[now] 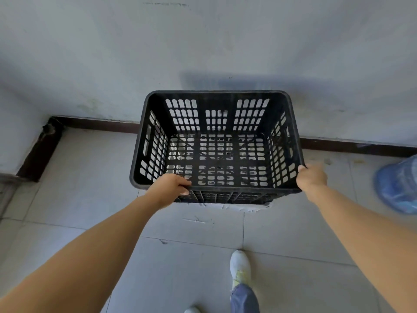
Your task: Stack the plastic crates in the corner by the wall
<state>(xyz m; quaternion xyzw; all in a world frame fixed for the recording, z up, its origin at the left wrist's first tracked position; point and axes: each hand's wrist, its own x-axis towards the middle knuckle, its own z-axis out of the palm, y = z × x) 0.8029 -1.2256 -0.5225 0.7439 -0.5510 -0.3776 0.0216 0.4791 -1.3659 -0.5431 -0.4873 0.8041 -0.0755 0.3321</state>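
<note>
A black plastic crate [216, 96] with slotted walls and floor sits in front of me, its open top facing up and its far side close to the pale wall [203, 41]. Through its slotted floor I see more black lattice, but whether another crate lies under it I cannot tell. My left hand [171, 187] grips the near rim left of the middle, fingers curled over the edge. My right hand [312, 177] grips the near right corner of the rim.
A dark baseboard [101, 124] runs along the wall and turns at a corner at the left. A blue water jug [399, 184] lies at the right edge. The floor is pale tile, and my white shoe [240, 266] stands behind the crate.
</note>
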